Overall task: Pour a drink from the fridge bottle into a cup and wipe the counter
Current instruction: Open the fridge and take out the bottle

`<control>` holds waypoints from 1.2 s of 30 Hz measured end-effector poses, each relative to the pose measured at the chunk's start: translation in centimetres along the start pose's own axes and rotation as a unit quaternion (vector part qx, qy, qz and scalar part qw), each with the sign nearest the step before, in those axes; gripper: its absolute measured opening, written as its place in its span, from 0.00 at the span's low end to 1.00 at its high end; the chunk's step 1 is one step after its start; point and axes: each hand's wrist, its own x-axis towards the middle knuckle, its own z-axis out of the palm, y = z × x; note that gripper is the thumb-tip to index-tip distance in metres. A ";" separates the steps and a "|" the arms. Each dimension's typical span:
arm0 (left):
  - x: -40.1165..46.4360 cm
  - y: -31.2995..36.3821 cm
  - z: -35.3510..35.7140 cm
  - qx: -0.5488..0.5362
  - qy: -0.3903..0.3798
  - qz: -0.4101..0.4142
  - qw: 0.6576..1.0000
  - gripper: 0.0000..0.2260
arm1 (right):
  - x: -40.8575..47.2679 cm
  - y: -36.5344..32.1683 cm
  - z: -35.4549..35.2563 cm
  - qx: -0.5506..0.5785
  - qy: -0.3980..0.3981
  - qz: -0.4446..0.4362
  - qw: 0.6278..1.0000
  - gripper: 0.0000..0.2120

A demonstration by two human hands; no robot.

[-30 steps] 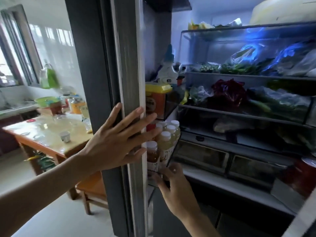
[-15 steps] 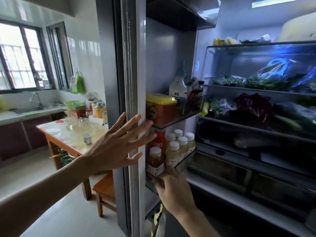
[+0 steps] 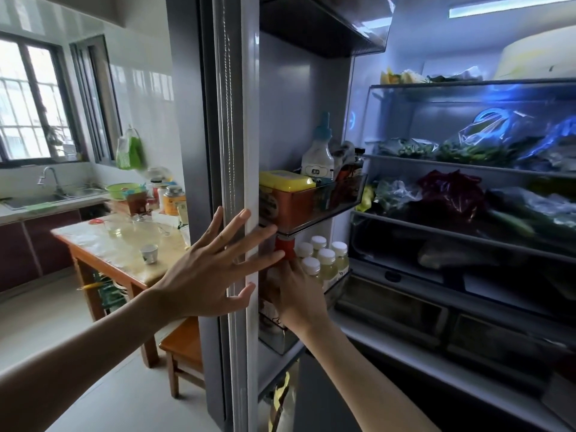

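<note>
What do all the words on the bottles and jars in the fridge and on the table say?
No text can be read.
White squeeze bottle in the door: a label, too blurred.
Yellow-lidded box: a round label, too blurred.
White-capped bottles: labels mostly hidden.
Orange jar on the table: label too small.

Your one head view looks forward and slightly down, close up on the open fridge door (image 3: 237,151) edge. Fridge shelves (image 3: 467,235) fill your right; worktop (image 3: 103,244) farther off left.
</note>
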 end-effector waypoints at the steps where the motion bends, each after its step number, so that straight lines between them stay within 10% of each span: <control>1: 0.0 0.0 0.0 -0.002 0.003 0.002 1.000 0.31 | 0.0 0.2 0.0 0.005 0.008 0.002 1.000 0.21; 9: 0.7 1.5 -0.3 0.015 0.018 0.014 1.000 0.36 | -2.2 2.1 -3.6 0.180 0.162 0.003 0.970 0.19; 26: 12.0 16.6 -3.8 -0.093 0.090 0.053 0.990 0.26 | -15.3 7.6 -17.0 0.001 0.298 0.084 0.951 0.14; 31: 17.0 14.8 -5.4 -0.081 0.285 -0.061 0.953 0.31 | -19.0 7.9 -22.7 -0.025 0.357 0.108 0.928 0.14; 36: 22.7 16.8 -1.5 -0.262 0.213 -0.155 0.928 0.41 | -20.6 8.9 -27.6 -0.091 0.437 0.129 0.885 0.20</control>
